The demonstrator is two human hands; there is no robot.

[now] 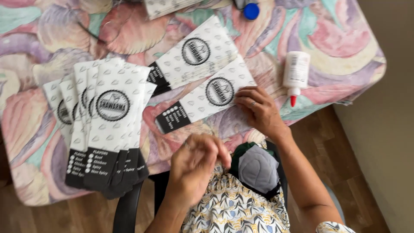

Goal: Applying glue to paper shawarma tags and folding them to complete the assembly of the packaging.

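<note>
My right hand (258, 110) rests flat on the near end of a white paper sleeve (207, 98) with a round black emblem and a black end, lying slantwise on the table. My left hand (196, 162) is lifted near my chest, blurred, fingers curled together; nothing shows in it. A second sleeve of the same kind (194, 54) lies just behind the first. To the left, a fanned stack of several such sleeves (103, 125) overlaps the table's near edge.
A white glue bottle with a red tip (296, 73) lies at the right on the pastel flower-patterned tablecloth (336, 34). A blue cap (251, 11) sits at the far edge. Below are a black chair (129, 207) and wooden floor.
</note>
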